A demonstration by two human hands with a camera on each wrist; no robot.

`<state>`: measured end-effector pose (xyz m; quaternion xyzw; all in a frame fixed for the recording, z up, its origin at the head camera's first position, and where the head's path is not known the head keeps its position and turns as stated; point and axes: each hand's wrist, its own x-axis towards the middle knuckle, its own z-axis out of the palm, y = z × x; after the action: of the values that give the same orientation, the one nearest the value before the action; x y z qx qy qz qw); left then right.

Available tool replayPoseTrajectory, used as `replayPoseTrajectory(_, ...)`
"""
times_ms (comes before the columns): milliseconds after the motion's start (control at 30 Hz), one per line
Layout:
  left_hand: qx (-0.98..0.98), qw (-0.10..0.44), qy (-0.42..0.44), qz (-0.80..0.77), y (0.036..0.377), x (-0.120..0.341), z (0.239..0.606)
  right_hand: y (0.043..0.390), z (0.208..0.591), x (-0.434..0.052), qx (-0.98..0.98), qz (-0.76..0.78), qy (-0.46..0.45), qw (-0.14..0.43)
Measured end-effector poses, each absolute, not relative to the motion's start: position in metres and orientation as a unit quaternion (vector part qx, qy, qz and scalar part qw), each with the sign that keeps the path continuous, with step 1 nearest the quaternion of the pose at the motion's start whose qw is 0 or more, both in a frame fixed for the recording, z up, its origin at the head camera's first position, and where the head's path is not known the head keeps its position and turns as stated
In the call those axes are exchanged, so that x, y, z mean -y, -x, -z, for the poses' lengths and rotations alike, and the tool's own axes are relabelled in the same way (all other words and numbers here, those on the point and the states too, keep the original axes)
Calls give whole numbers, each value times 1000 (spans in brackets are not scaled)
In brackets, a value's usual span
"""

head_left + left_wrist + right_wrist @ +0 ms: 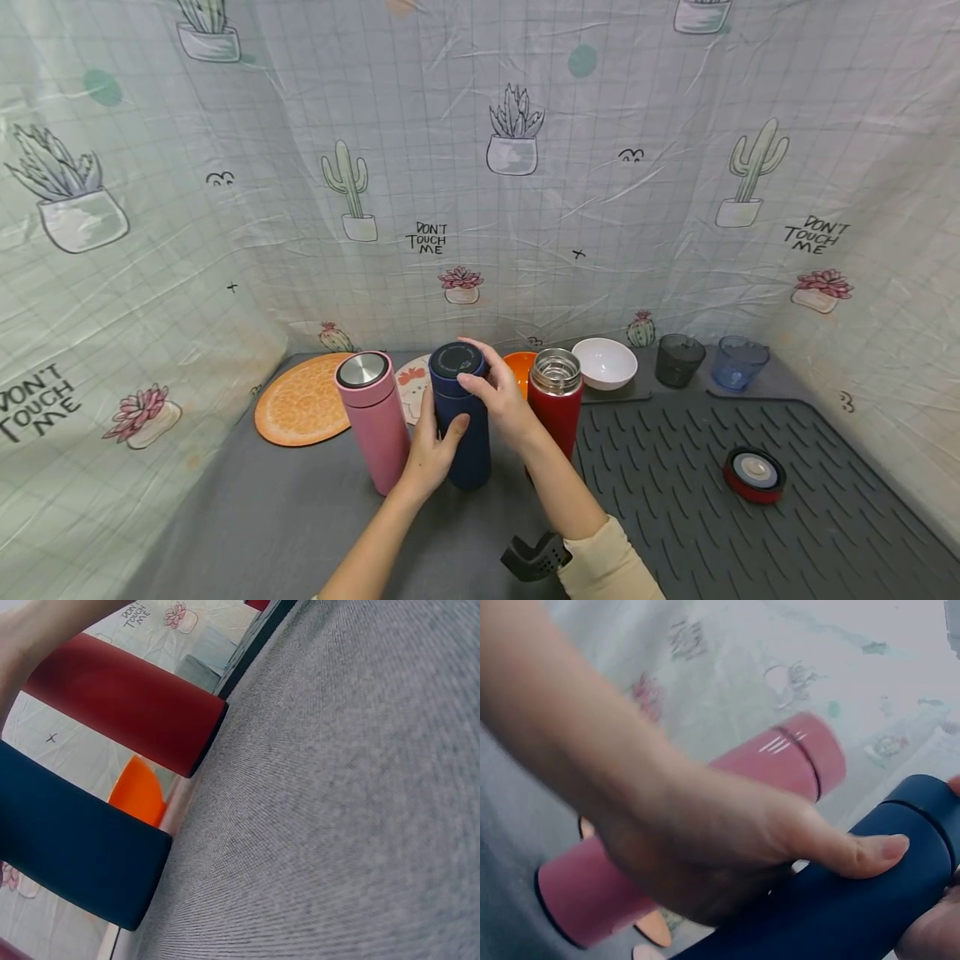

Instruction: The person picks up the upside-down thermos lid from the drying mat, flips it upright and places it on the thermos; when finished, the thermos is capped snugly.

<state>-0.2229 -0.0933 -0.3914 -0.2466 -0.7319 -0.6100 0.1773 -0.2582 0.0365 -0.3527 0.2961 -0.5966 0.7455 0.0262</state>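
Observation:
A dark blue thermos with its lid on stands upright on the grey table. My left hand grips its body, thumb laid across the front. Around the blue lid are the fingers and thumb of my right hand. A pink thermos, also lidded, is just left of my left hand. Behind my right forearm stands a red thermos, uncovered, its steel mouth showing. The red thermos's base shows beside the blue one in the left wrist view.
A red-and-black lid lies upside down on the ribbed dark mat at right. Along the back are an orange bowl, a white bowl, a grey cup and a blue cup. An orange-slice placemat lies back left.

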Motion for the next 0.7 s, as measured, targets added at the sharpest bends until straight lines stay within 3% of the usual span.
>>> replayPoseTrajectory(700,738,172,244,606,223,94,390,258,351,-37,593,-750,-292,16)
